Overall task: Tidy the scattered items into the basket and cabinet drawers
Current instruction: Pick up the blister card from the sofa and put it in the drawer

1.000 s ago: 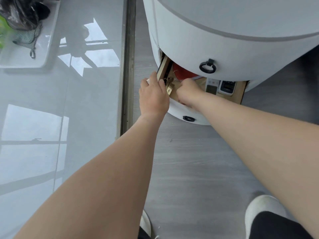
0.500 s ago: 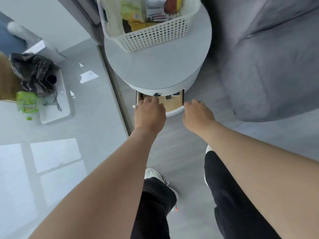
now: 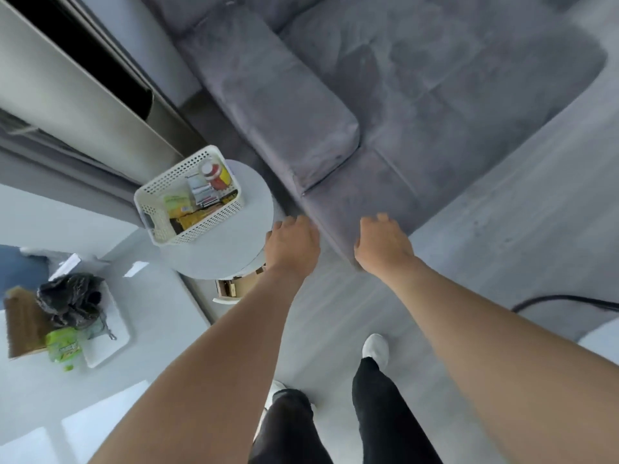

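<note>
Basket: one, white and perforated, standing on the round cabinet top, toward its far left edge
Basket contents: one red-capped bottle, several packets in green, yellow and white, exact count hard to tell
Cabinet: one, round and pale grey, tucked just beside the sofa arm
Drawer: one showing, pulled out below the cabinet top, wooden inside, partly hidden under the left forearm
Left hand: one, hovering over the cabinet's right edge, fingers loosely curled, gripping nothing
Right hand: one, over the sofa's front corner, fingers relaxed and empty
Sofa: one, grey
Floor tray: one, white, carrying one black bag and one green packet
Shoes: two, white
</note>
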Tool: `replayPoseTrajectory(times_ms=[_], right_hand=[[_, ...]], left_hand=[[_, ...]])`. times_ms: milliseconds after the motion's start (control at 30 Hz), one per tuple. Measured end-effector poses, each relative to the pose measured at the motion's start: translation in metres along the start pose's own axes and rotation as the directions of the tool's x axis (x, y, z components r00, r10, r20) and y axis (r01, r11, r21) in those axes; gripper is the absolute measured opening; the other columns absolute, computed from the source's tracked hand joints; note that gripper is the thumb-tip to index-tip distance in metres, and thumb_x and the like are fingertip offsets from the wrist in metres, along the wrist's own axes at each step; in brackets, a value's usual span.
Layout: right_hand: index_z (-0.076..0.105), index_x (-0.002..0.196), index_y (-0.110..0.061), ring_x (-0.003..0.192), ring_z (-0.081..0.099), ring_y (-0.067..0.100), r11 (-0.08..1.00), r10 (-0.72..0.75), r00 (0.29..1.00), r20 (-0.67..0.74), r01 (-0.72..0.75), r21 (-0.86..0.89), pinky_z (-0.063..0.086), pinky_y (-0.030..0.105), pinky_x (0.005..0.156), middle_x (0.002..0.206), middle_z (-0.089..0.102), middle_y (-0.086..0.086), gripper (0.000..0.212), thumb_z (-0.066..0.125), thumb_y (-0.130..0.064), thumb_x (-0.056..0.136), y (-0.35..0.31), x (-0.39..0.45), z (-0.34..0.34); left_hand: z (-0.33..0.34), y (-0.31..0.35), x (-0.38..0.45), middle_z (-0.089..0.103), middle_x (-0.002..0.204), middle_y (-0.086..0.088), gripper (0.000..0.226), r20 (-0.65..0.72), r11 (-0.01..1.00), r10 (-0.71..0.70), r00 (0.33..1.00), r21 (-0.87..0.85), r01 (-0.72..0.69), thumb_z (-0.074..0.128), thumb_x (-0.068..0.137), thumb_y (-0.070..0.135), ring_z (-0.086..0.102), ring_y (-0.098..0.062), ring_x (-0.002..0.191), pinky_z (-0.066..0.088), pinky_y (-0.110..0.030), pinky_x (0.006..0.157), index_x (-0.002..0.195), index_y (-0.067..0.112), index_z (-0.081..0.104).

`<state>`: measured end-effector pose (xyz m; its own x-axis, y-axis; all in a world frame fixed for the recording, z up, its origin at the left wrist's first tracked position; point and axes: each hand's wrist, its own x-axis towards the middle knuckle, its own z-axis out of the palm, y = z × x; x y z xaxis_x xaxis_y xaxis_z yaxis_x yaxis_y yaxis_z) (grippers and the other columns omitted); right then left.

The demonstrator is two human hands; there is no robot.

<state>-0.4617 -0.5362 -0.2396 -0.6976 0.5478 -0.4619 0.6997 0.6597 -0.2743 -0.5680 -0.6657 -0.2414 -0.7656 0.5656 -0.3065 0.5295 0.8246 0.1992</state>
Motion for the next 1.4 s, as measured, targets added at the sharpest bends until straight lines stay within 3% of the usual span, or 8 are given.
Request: replayPoseTrajectory(times_ms=[167, 500, 867, 1133, 1400], right_hand=[[0.048, 0.124, -0.005, 0.114, 0.046, 0.034, 0.999, 0.028, 0.994, -0.109, -0.03, -0.022, 0.04, 0.036, 0.072, 0.126, 0.044, 0.017, 0.035, 0.053, -0.016, 0.091, 0.065, 0.05, -0.099], [0.048, 0.12, -0.006, 0.111, 0.047, 0.033, 0.994, -0.012, 0.994, -0.111, 0.0, -0.11, 0.04, 0.035, 0.07, 0.121, 0.045, 0.015, 0.03, 0.052, -0.012, 0.09, 0.116, 0.208, -0.249], [0.047, 0.121, -0.008, 0.105, 0.048, 0.029, 0.966, -0.152, 0.988, -0.017, 0.145, -0.215, 0.042, 0.035, 0.066, 0.12, 0.044, 0.013, 0.03, 0.05, -0.01, 0.091, 0.165, 0.394, -0.358], [0.047, 0.12, -0.007, 0.102, 0.05, 0.031, 0.901, -0.34, 0.937, 0.076, 0.348, -0.257, 0.042, 0.035, 0.067, 0.118, 0.046, 0.013, 0.027, 0.049, -0.015, 0.094, 0.223, 0.55, -0.439], [0.045, 0.12, -0.006, 0.105, 0.055, 0.037, 0.897, -0.378, 0.921, 0.091, 0.389, -0.208, 0.039, 0.034, 0.07, 0.119, 0.049, 0.016, 0.031, 0.055, -0.014, 0.092, 0.244, 0.687, -0.444]], left_hand=[[-0.036, 0.101, 0.055, 0.062, 0.111, -0.015, 0.038, -0.065, 0.999, 0.018, 0.998, -0.041, -0.021, 0.032, 0.101, 0.034, 0.054, -0.035, 0.107, 0.046, -0.045, 0.09, 0.108, 0.009, 0.06], [-0.111, 0.219, 0.238, 0.062, 0.108, -0.013, 0.035, -0.199, 0.996, -0.034, 0.979, -0.09, 0.016, 0.035, 0.101, 0.032, 0.053, -0.034, 0.104, 0.042, -0.043, 0.086, 0.107, 0.009, 0.06], [-0.133, 0.308, 0.417, 0.06, 0.106, -0.01, 0.029, -0.205, 0.965, -0.206, 0.957, -0.204, 0.164, 0.037, 0.098, 0.028, 0.052, -0.031, 0.1, 0.045, -0.044, 0.087, 0.107, 0.01, 0.059], [-0.134, 0.403, 0.526, 0.061, 0.105, -0.01, 0.026, -0.159, 0.867, -0.45, 0.879, -0.314, 0.387, 0.039, 0.097, 0.023, 0.052, -0.031, 0.1, 0.047, -0.046, 0.086, 0.108, 0.01, 0.059], [-0.104, 0.431, 0.641, 0.06, 0.106, -0.011, 0.024, -0.13, 0.846, -0.495, 0.859, -0.299, 0.442, 0.041, 0.096, 0.023, 0.052, -0.032, 0.102, 0.047, -0.044, 0.084, 0.106, 0.008, 0.058]])
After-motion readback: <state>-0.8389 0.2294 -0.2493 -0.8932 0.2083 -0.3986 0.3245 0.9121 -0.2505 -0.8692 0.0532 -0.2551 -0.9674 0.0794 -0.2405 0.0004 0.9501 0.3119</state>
